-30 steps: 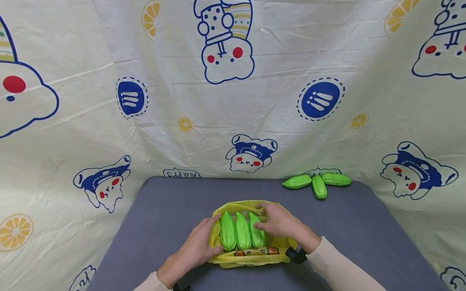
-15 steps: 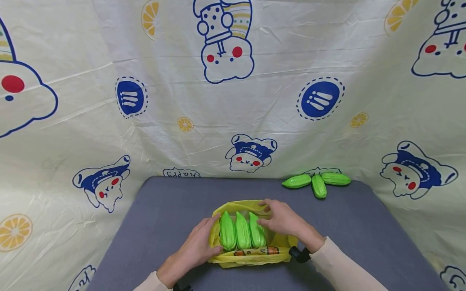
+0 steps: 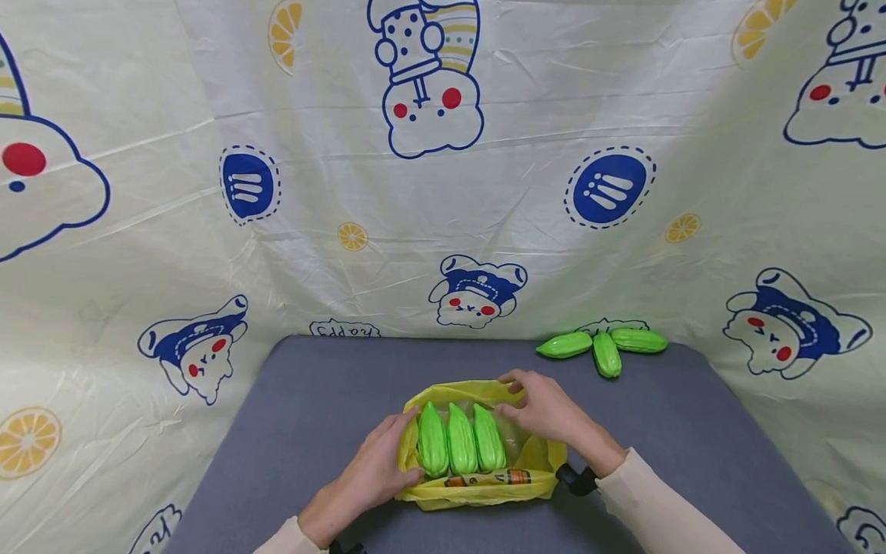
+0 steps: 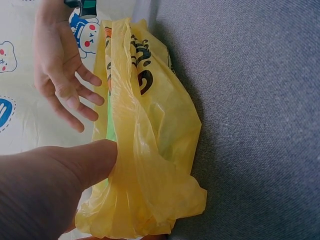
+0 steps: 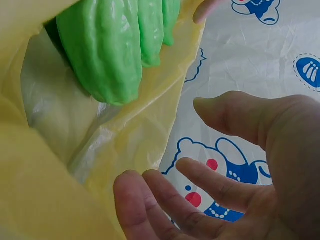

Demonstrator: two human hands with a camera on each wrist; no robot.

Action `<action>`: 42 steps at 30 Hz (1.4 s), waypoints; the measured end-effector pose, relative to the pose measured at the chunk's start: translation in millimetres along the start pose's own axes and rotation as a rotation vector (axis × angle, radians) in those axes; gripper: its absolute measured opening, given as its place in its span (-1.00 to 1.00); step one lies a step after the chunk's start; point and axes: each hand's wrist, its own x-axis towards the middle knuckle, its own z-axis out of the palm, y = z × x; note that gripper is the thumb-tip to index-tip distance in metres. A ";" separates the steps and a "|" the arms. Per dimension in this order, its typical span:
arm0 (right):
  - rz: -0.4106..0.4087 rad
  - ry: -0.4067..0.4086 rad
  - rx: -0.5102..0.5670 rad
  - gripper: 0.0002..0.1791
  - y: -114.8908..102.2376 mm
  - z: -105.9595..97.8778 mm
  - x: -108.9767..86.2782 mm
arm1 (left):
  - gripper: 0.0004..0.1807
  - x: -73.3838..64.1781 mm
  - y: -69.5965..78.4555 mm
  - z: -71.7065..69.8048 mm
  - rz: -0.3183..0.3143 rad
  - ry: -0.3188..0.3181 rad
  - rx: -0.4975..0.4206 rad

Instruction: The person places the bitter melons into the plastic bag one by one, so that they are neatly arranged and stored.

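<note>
A yellow plastic bag [image 3: 477, 496] lies on its base with its mouth spread open upward. Inside it, three glossy, ribbed green bitter melons [image 3: 461, 440] lie side by side toward the left. My left hand [image 3: 379, 462] holds the bag's left end, its thumb hooked over the near rim in the left wrist view; its other fingers are mostly hidden. Over the bag's far right part hovers my right hand [image 3: 547, 408], fingers loosely bent and apart, with nothing between them. The right wrist view shows that hand [image 5: 295, 155] apart from the nearest melon [image 5: 107, 55].
Three more green bitter melons [image 3: 607, 354] rest near the far right edge of the grey table [image 3: 332, 392]. A pale printed sheet [image 3: 304, 269] hangs behind and around the table. Dark wrist cameras [image 3: 576, 480] sit below the hands.
My right hand has drawn away from the rightmost melon in the bag, moving right and slightly up. The left hand, the bag and the melons stay where they were.
</note>
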 end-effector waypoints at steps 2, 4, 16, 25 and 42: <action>-0.006 0.016 -0.004 -0.41 1.5 -0.9 0.4 | 0.10 0.1 0.0 -0.2 0.005 0.000 -0.001; -0.015 0.032 -0.009 -0.43 3.2 -1.9 0.7 | 0.10 0.3 0.2 -0.6 0.011 -0.001 -0.003; -0.050 0.138 -0.037 -0.55 18.6 -13.2 6.1 | 0.08 3.2 -1.3 -2.0 0.002 -0.013 0.000; -0.036 0.209 -0.021 -0.59 39.9 -20.3 11.6 | 0.10 2.2 0.1 -0.8 -0.013 0.000 0.004; 0.006 0.358 0.005 -0.47 86.9 -38.6 19.2 | 0.12 0.9 0.8 0.7 -0.011 0.015 0.003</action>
